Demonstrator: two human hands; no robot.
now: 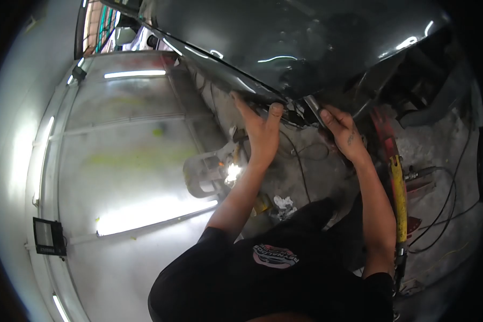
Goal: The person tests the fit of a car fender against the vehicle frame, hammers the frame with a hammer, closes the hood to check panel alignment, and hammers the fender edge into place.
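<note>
A dark grey car body panel (316,43) with dents and light reflections fills the top of the view. My left hand (263,137) is at the panel's lower edge, fingers and thumb spread, the fingertips partly hidden against the edge. In my right hand (344,134) is a metal bar (312,103), gripped with the thumb along it. Its upper end reaches the panel's lower corner, where dark, torn-looking parts (295,114) show between my hands. The bar's lower part is hidden by my palm.
Right of my right arm stands a red frame with a yellow bar (396,188), and black cables (451,198) trail beside it. A bright light (233,173) glows below my left forearm. Crumpled white paper (284,206) lies on the floor. A floodlight (49,236) is at the left wall.
</note>
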